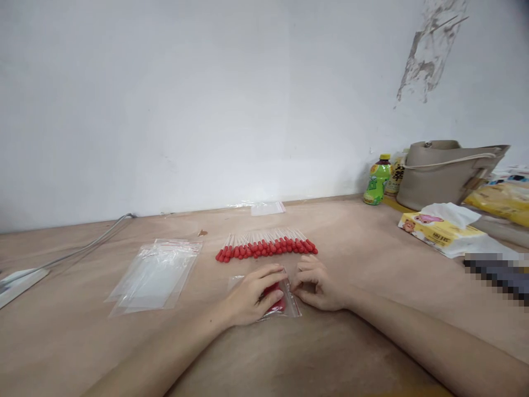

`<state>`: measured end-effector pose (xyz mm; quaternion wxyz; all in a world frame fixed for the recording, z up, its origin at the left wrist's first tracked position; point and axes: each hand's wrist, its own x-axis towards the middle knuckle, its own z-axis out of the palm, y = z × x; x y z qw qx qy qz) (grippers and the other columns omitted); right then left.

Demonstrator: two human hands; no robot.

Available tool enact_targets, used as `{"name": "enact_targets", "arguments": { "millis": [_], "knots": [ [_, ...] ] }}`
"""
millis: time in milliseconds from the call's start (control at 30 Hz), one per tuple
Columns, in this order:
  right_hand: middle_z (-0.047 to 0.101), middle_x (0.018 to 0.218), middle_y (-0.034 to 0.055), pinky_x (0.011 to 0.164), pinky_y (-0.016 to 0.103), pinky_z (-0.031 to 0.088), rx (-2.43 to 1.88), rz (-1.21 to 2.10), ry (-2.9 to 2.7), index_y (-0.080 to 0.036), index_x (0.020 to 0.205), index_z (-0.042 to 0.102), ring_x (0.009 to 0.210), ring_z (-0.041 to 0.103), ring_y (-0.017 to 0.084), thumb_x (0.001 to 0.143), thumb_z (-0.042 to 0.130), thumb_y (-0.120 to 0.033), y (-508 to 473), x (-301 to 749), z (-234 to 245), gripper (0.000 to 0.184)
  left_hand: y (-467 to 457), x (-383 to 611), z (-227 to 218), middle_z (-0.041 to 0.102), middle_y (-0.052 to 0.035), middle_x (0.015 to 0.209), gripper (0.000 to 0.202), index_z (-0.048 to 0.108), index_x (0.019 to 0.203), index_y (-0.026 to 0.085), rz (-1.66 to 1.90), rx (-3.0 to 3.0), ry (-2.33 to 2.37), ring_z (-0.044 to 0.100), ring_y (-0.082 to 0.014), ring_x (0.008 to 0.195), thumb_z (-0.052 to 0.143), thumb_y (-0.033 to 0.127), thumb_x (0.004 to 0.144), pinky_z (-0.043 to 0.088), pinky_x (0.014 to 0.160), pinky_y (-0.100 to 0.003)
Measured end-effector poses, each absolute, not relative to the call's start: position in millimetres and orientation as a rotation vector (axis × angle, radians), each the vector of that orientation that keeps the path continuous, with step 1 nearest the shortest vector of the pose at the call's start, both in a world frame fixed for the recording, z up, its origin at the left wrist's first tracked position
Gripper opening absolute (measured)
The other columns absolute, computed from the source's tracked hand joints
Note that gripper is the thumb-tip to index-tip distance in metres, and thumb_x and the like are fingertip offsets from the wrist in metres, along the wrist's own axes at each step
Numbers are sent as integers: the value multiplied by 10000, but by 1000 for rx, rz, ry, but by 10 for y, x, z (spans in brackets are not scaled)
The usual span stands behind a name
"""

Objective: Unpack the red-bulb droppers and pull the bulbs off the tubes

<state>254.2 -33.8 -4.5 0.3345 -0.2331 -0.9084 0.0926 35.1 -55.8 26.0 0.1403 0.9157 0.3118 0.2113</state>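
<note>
A small clear zip bag (289,305) with red-tipped pieces inside lies on the wooden table (351,237) in front of me. My left hand (252,295) lies flat over the bag, fingers stretched and pressing on it. My right hand (318,284) pinches the bag's right end, fingers curled together. Just beyond both hands lies a row of several clear droppers with red bulbs (266,245). A stack of empty clear zip bags (155,275) lies to the left of my left hand.
Another clear bag (268,208) lies by the wall. At the right stand a green bottle (377,181), a beige handbag (444,172), a tissue pack (444,229) and yellow packets (502,201). A grey cable (82,248) and a white block (19,284) lie at the left.
</note>
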Motion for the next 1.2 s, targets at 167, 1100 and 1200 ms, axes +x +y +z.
{"name": "enact_targets", "arguments": {
  "millis": [167,1100,1200],
  "knots": [
    [552,710,-7,698,296,314,-630,247,-2361,-204,776,586,727,453,142,696,589,-133,-323,2540,-59,108,-513,386,182,426,-69,1322,379,456,1235,226,569,2637,896,430,-181,1185,436,242,857,372,983,-342],
    [561,666,-2,692,301,308,-644,116,-2319,-216,756,621,701,448,140,764,604,-268,-340,2487,-99,56,-533,315,147,431,-60,1296,376,462,1229,246,640,2569,926,429,-182,1173,435,227,855,364,984,-348],
    [567,660,3,677,297,301,-613,10,-2296,-206,717,608,699,443,141,776,580,-246,-348,2458,-100,76,-530,313,143,434,-62,1292,378,461,1230,243,633,2578,929,430,-180,1172,436,225,853,363,985,-344]
  ]
}}
